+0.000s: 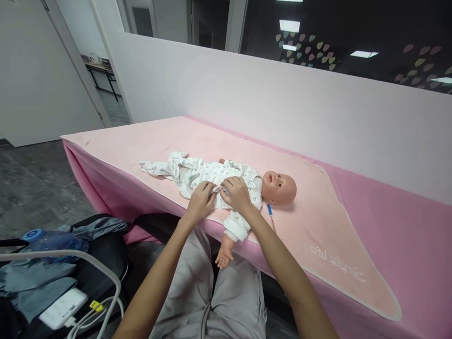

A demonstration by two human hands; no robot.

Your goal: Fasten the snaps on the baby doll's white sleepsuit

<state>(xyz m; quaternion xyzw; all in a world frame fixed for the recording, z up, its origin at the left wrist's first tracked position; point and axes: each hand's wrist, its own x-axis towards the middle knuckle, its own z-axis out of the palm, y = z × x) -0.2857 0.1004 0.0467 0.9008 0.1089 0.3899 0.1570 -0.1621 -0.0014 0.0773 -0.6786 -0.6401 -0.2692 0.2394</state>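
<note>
A baby doll (282, 189) lies on its back on the pink mat, head to the right and legs to the left. It wears a white patterned baby suit (215, 170). Over the doll's belly, my left hand (202, 200) pinches the near edge of the suit's front. Close beside it, my right hand (237, 192) pinches the same cloth, fingertips almost touching the left ones. What fastening lies between the fingers is too small to make out. One doll arm (225, 252) hangs over the table's near edge, its sleeve cuff turned up.
The pink mat (310, 235) covers a table with a pink cloth (413, 226). A blue-capped pen (270, 210) lies near the doll's head. At the lower left, a black chair holds clothes, a blue-capped bottle (52, 240), a white power bank (63, 308) and cables. A white wall stands behind.
</note>
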